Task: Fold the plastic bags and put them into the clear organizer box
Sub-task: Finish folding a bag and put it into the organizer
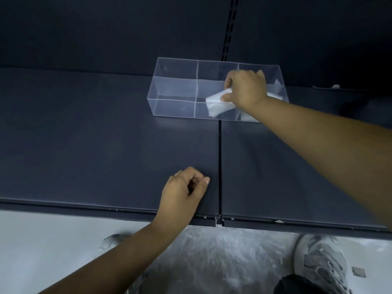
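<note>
We see the clear organizer box lying lengthwise toward the back of the dark shelf, open-topped and split by clear dividers into compartments. A folded white plastic bag sits tilted in the middle front compartment, its upper end pinched by the right hand. More folded white plastic shows in the right-end compartments, partly hidden.

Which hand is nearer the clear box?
Right. The right hand holds a folded white plastic bag over the clear plastic box; the left hand rests by the dark shelf's edge.
</note>
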Demonstrator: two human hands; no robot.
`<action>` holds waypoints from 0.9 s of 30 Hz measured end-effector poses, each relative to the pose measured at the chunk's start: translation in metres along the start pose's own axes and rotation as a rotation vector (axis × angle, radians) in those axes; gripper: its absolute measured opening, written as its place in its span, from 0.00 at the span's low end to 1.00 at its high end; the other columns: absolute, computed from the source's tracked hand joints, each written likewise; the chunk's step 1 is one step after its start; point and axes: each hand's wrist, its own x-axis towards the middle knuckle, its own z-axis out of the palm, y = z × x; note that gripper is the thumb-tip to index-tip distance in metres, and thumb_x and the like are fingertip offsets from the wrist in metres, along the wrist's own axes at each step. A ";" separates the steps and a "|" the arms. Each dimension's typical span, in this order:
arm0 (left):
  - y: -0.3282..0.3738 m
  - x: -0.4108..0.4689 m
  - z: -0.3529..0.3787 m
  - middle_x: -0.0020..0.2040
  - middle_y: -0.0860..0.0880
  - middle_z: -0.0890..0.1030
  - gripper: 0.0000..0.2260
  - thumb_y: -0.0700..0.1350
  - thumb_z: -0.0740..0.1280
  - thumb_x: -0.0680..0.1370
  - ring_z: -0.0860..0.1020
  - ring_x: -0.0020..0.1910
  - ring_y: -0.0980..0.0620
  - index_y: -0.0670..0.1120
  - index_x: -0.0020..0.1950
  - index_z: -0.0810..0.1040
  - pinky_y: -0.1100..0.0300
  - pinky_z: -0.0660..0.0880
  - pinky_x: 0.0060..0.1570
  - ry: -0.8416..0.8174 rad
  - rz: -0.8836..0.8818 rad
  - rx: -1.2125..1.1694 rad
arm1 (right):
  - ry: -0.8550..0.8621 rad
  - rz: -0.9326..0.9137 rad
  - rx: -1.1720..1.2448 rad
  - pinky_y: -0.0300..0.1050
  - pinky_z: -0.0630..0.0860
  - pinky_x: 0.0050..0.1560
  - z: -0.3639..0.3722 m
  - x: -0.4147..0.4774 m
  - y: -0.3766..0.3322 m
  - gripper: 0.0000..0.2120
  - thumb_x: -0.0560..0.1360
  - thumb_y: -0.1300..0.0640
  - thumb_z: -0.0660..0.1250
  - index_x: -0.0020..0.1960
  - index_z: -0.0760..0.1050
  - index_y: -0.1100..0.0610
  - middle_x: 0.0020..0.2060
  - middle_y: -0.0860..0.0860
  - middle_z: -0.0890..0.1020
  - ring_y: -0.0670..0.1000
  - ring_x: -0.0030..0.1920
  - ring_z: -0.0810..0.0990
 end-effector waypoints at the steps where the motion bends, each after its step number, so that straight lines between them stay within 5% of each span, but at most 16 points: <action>1: -0.001 0.000 0.000 0.33 0.52 0.76 0.09 0.48 0.67 0.77 0.75 0.36 0.54 0.48 0.37 0.75 0.56 0.74 0.39 -0.002 0.007 0.007 | 0.027 -0.010 0.027 0.47 0.61 0.54 -0.003 -0.001 0.001 0.11 0.70 0.53 0.73 0.50 0.75 0.53 0.50 0.52 0.81 0.55 0.52 0.77; 4: -0.002 -0.002 -0.001 0.33 0.54 0.76 0.09 0.48 0.67 0.77 0.74 0.37 0.55 0.49 0.37 0.75 0.61 0.72 0.39 -0.003 0.036 0.042 | 0.120 -0.138 0.112 0.46 0.60 0.54 -0.013 -0.008 0.005 0.07 0.75 0.52 0.68 0.49 0.77 0.54 0.47 0.50 0.78 0.54 0.51 0.77; 9: -0.004 -0.006 0.001 0.35 0.57 0.75 0.08 0.48 0.68 0.77 0.72 0.42 0.57 0.50 0.38 0.76 0.67 0.68 0.43 -0.006 0.078 0.124 | -0.233 -0.297 -0.140 0.48 0.55 0.56 -0.015 -0.021 0.006 0.32 0.80 0.38 0.44 0.47 0.82 0.53 0.47 0.51 0.79 0.53 0.53 0.69; 15: -0.006 -0.007 0.002 0.35 0.56 0.76 0.07 0.46 0.69 0.76 0.72 0.42 0.56 0.49 0.38 0.76 0.67 0.68 0.45 -0.004 0.118 0.160 | -0.345 -0.257 -0.294 0.51 0.55 0.59 -0.007 -0.023 0.008 0.39 0.76 0.31 0.40 0.49 0.83 0.54 0.52 0.50 0.70 0.50 0.54 0.61; 18: -0.007 -0.006 0.002 0.35 0.56 0.76 0.07 0.45 0.69 0.76 0.72 0.42 0.56 0.49 0.38 0.76 0.66 0.68 0.45 -0.004 0.147 0.181 | -0.277 -0.241 -0.226 0.51 0.55 0.62 -0.011 -0.028 0.008 0.36 0.78 0.34 0.43 0.50 0.83 0.55 0.54 0.50 0.72 0.53 0.59 0.65; 22: -0.013 -0.012 0.000 0.41 0.56 0.77 0.04 0.44 0.69 0.77 0.72 0.42 0.57 0.48 0.42 0.78 0.61 0.68 0.50 0.000 0.244 0.274 | 0.023 -0.206 0.013 0.49 0.57 0.62 -0.030 -0.051 0.009 0.25 0.82 0.44 0.51 0.51 0.82 0.59 0.54 0.54 0.76 0.55 0.58 0.69; 25: -0.020 -0.022 0.000 0.57 0.52 0.78 0.13 0.51 0.61 0.78 0.72 0.57 0.53 0.48 0.56 0.80 0.61 0.62 0.60 -0.068 0.323 0.474 | 0.171 -0.326 0.311 0.46 0.68 0.50 -0.046 -0.114 0.006 0.19 0.81 0.51 0.56 0.45 0.79 0.63 0.43 0.56 0.77 0.56 0.47 0.75; 27: -0.023 -0.027 0.000 0.67 0.49 0.74 0.21 0.54 0.56 0.79 0.69 0.68 0.50 0.46 0.66 0.76 0.56 0.58 0.68 -0.161 0.392 0.645 | 0.054 -0.456 0.416 0.44 0.71 0.43 -0.044 -0.184 0.000 0.16 0.81 0.50 0.57 0.43 0.78 0.58 0.40 0.51 0.78 0.51 0.42 0.76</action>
